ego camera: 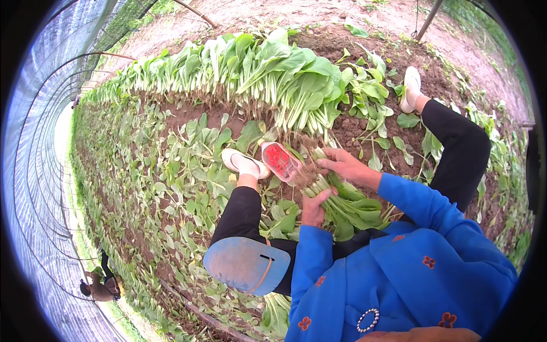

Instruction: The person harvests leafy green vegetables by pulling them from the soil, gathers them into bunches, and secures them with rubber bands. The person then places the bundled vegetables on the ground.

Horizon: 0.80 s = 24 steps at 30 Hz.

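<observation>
My left hand (315, 206) is wrapped around a bunch of leafy greens (348, 208), just below its brown, hairy roots (307, 174). The bunch's broad leaves point towards my lap. Above it, my right hand (342, 164) pinches the pale stem base of another green plant (319, 154), whose roots hang beside the bunch. Left of the roots, on the ground, rests a cut-open clear plastic bottle (280, 161) holding small red pieces, too small to make out.
A long row of pulled greens (256, 72) lies on the soil, roots towards me. Loose leaves (171, 184) cover the ground at left. A blue foam pad (245, 263) is at my left thigh. Another person (102, 287) is far off beside the netted tunnel wall (30, 171).
</observation>
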Motion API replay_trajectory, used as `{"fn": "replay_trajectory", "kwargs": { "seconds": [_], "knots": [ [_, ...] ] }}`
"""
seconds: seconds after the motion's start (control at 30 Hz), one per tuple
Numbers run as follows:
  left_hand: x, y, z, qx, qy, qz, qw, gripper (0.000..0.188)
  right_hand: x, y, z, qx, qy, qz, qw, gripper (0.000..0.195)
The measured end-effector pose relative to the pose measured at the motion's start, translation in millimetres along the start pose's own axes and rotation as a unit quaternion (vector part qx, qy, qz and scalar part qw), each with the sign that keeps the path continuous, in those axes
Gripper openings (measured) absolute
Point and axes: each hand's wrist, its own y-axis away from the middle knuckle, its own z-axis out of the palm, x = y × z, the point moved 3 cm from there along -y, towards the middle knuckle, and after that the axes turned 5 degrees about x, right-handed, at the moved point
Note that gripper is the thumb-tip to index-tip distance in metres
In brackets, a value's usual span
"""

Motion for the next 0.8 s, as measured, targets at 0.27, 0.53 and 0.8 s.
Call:
{"fn": "replay_trajectory", "kwargs": {
  "seconds": [0.27,0.53,0.8],
  "knots": [
    [4,-3,-16,0.028,0.150,0.070,0.986,0.052,-44,29,21,0.087,0.445,-0.224,0.863,0.031],
    [-12,3,-32,0.058,0.167,0.040,0.983,0.065,-9,53,49,0.098,0.505,-0.346,0.785,0.047],
    [-12,3,-29,0.059,0.150,0.035,0.986,0.064,-1,54,52,0.120,0.520,-0.348,0.771,0.053]
  ]
}}
